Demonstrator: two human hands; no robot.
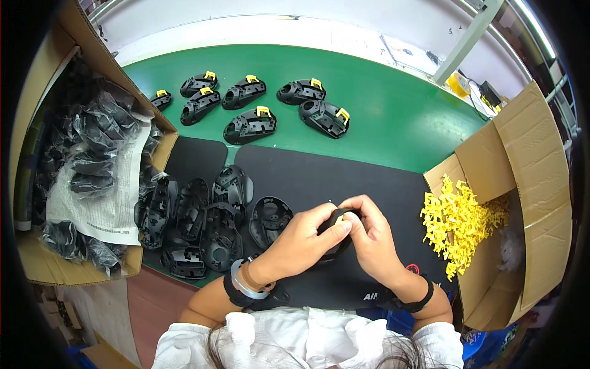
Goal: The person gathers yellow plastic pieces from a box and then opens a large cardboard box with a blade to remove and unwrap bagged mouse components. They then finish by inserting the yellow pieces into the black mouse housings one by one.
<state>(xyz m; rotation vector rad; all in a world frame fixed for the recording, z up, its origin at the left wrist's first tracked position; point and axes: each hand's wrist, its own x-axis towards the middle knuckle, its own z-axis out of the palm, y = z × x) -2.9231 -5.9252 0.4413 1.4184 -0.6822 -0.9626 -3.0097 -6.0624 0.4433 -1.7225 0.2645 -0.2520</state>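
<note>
My left hand (pixel 300 241) and my right hand (pixel 373 242) meet over the black mat (pixel 381 190), both closed on one black plastic shell (pixel 332 251). Fingers hide much of that shell. Between my thumbs a bit of a yellow plastic clip (pixel 339 219) shows at its upper part. Left of my hands, several similar black shells (pixel 222 246) lie hollow side up in a close group, and one (pixel 270 218) is nearest my left hand. Farther off on the green table, several shells (pixel 251 125) each carry a yellow clip.
At the left stands a cardboard box (pixel 46 261) of black parts in clear bags, with a white printed sheet (pixel 98 206) on them. A tipped carton (pixel 534 203) on the right spills a heap of yellow clips (pixel 458 224) onto the mat. Yellow tape (pixel 458 84) lies at the far right.
</note>
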